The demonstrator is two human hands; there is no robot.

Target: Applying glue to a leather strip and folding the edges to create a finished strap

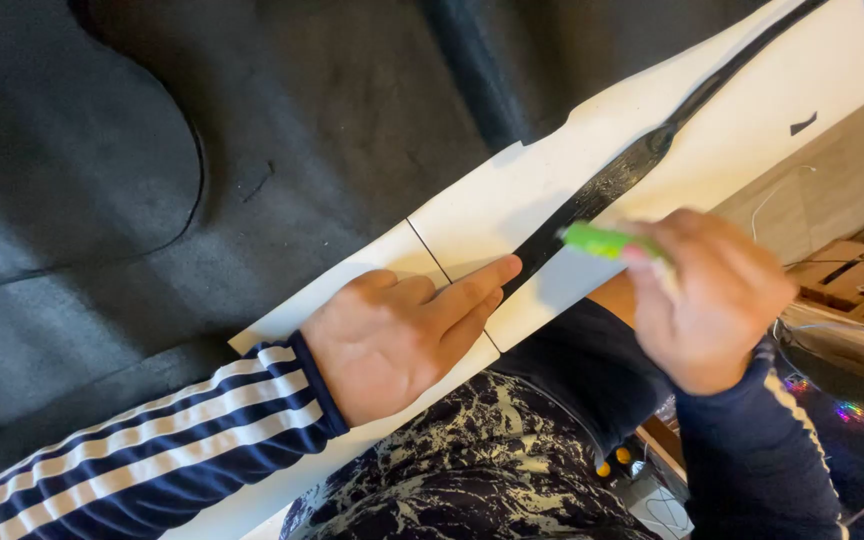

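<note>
right hand closed in a fist-like pinch around a green marker, its tip pointing left toward the dark strip that runs along the white pattern board; the fingers wrap the barrel near its rear end, and motion blur hides whether the tip touches the surface; left hand holds nothing — it lies flat and open on the board, index finger stretched out so that its tip rests just beside the lower end of the dark strip and across a thin black line drawn over the board.

the marker sits at the centre of the view, just right of the left fingertip and above the board's near edge; the board lies diagonally from lower left to upper right over black fabric; beyond its right edge, a wooden surface with small cardboard boxes and thin wires.

risks, as judged — the marker tip is close to the left index finger, so a quick stroke could mark the finger rather than the board; the board overhangs the person's lap, so uneven pressure from the flat hand could let it pivot and skew the line; the rearward hold on the barrel gives less control of the tip.
</note>
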